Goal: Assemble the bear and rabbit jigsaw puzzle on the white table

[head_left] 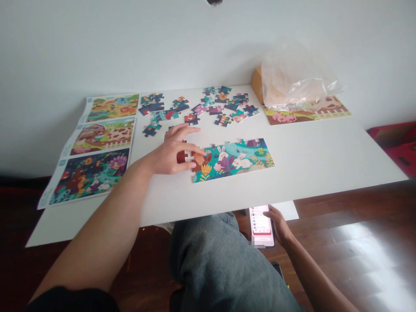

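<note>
Fingers [192,148] touch the puzzle [235,161] at its left end.

A: Non-task stuff, go.
B: Clear plastic bag [299,82]; brown box [257,84] left, partly behind it.
A: More?
B: White wall [130,43] behind bag; red container [403,161] lower right of it; wood floor [341,264] below.

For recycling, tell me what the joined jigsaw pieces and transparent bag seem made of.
Joined jigsaw pieces: probably printed cardboard, satin-looking; flat with crisp interlocking edges. Transparent bag: most likely thin plastic film, glossy, with bright highlights along its creases.
</note>
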### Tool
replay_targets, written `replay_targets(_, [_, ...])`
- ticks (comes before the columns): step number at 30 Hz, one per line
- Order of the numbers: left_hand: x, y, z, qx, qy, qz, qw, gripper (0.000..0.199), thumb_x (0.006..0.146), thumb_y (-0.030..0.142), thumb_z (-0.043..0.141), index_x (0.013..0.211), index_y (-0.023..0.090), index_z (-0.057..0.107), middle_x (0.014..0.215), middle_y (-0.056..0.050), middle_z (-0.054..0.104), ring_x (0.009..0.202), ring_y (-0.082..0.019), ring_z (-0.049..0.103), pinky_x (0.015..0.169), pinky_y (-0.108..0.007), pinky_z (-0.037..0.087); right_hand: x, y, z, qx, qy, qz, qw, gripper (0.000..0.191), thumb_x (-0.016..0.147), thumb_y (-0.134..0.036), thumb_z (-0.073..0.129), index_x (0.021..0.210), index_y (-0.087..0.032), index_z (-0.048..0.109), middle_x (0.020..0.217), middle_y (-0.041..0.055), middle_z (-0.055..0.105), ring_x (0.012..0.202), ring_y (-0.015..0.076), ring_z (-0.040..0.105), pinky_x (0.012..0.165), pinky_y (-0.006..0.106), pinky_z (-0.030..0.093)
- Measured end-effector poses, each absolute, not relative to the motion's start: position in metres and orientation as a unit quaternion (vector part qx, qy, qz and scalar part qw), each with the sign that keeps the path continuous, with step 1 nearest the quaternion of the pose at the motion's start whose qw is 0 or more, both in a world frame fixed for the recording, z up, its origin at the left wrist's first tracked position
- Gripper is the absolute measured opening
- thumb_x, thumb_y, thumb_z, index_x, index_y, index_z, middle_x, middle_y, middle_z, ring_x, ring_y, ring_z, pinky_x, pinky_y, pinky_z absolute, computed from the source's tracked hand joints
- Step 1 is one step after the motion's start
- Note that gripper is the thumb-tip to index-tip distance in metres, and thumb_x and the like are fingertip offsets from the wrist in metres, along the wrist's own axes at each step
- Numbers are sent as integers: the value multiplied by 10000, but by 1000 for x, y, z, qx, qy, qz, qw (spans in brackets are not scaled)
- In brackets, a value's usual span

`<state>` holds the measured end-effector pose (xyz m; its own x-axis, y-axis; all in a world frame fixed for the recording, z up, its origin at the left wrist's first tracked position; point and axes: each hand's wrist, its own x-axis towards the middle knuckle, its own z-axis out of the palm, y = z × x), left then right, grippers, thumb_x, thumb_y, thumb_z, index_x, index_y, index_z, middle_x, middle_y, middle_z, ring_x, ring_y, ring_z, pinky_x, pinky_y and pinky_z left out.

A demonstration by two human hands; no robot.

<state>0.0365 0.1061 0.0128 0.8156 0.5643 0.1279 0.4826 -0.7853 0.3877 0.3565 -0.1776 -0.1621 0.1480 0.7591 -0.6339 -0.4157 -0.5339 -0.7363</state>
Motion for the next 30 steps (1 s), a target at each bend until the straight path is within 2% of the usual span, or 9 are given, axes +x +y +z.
replay_targets(11, [38, 105, 16, 942, 270, 117, 161, 323, 756, 351, 695, 1070, 297, 751, 1529, -15, 359, 1435, -369, 225, 1205, -553, 163, 356, -176, -161, -624, -124, 625, 453, 202, 726, -364, 712, 813, -192, 650, 724, 22, 701, 663, 220, 623, 653, 326, 448])
replay_targets(17, [38, 104, 16, 939, 279, 113, 167, 330, 745, 353, 706, 1070, 311, 748, 1530, 6, 357, 1430, -359, 230, 1204, -549, 166, 354, -176, -158, -624, -128, 625, 452, 199, 757, -369, 710, 796, -194, 625, 700, 6, 678, 628, 196, 600, 637, 316, 438])
replay_targets(25, [39, 105, 17, 936, 285, 111, 173, 324, 746, 382, 703, 1061, 323, 749, 1522, 16, 365, 1424, -350, 233, 1205, -542, 175, 354, -175, -163, -628, -107, 618, 460, 241, 719, -392, 739, 779, -194, 614, 671, 3, 671, 604, 197, 596, 608, 312, 428])
replay_targets(30, [38, 105, 15, 944, 268, 114, 153, 328, 764, 361, 681, 1074, 282, 752, 1527, -25, 367, 1432, -358, 225, 1206, -556, 169, 354, -175, -163, -639, -125, 610, 451, 236, 737, -403, 721, 773, -195, 614, 682, 5, 679, 610, 197, 599, 621, 310, 423])
